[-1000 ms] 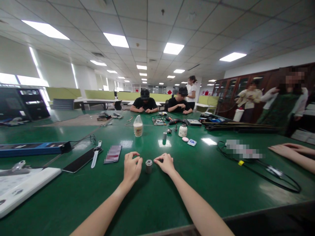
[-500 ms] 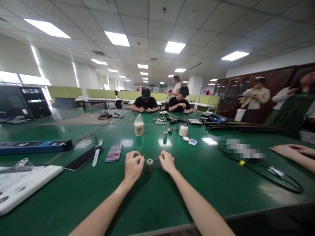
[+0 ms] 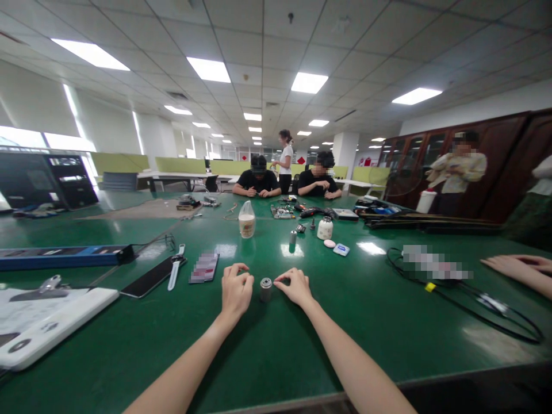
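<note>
A small upright metal cylinder (image 3: 266, 290) stands on the green table between my hands, with a dark spot in its top face. Close to its left side is my left hand (image 3: 237, 288), fingers curled toward the thumb; whatever it may hold is hidden. My right hand (image 3: 296, 286) is closed in a pinch at the cylinder's upper right edge. What lies between those fingertips is too small to make out. A second metal cylinder (image 3: 292, 241) stands farther back.
On the left lie a phone (image 3: 204, 268), a watch (image 3: 176, 270), a black tablet (image 3: 149, 278) and a clipboard (image 3: 56, 322). A bagged cup (image 3: 247, 224) and a white jar (image 3: 325, 229) stand ahead. A black cable (image 3: 487, 322) loops rightward, near another person's hands (image 3: 513, 264).
My right hand has moved to the cylinder's edge and its fingers have come together in a pinch. The small dark piece that lay beside the cylinder no longer shows on the table.
</note>
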{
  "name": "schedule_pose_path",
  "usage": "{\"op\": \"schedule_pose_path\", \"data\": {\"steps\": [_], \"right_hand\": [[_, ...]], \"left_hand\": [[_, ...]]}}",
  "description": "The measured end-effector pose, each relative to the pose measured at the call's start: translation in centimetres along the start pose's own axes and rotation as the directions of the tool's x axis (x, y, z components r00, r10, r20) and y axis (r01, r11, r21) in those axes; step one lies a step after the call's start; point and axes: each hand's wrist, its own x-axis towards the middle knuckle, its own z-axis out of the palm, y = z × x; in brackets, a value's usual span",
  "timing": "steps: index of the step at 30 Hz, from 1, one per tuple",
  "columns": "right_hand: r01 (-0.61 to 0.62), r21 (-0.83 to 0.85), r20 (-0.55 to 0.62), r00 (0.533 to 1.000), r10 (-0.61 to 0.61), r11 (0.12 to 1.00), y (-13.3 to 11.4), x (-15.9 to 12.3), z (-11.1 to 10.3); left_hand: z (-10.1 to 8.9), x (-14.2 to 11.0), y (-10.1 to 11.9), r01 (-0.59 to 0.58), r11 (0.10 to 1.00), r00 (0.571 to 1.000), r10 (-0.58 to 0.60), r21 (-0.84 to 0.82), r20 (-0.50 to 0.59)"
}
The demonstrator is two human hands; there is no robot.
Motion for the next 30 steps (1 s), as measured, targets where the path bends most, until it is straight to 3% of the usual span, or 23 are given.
{"op": "schedule_pose_path", "data": {"steps": [4,8,12,21,26,30], "right_hand": [[0.025,0.081,-0.060,0.998,-0.020,0.996,-0.6,0.2,-0.4],[0.182,0.286,-0.144,0.979,-0.146,0.941,-2.1,-0.3,-0.8],[0.251,0.396,-0.093,0.968,-0.233,0.883,-3.6,-1.2,-0.9],[0.291,0.382,-0.137,0.957,-0.258,0.877,-4.1,-1.5,-0.8],[0.302,0.343,-0.238,0.944,-0.229,0.889,-4.6,-1.5,-0.9],[0.307,0.343,-0.183,0.949,-0.257,0.888,-4.8,-1.6,-0.9]], "left_hand": [[0.1,-0.1,0.6,-0.027,1.000,0.999,0.027,0.004,0.025],[0.0,-0.2,1.0,-0.033,0.999,0.998,0.033,-0.011,0.049],[0.0,-0.2,0.9,-0.012,0.999,0.997,0.015,-0.038,0.079],[0.3,-0.3,0.8,-0.016,0.998,0.994,0.023,-0.056,0.110],[0.3,-0.4,0.8,-0.016,0.998,0.992,0.023,-0.061,0.125],[0.3,-0.4,0.9,-0.014,0.998,0.990,0.024,-0.068,0.137]]}}
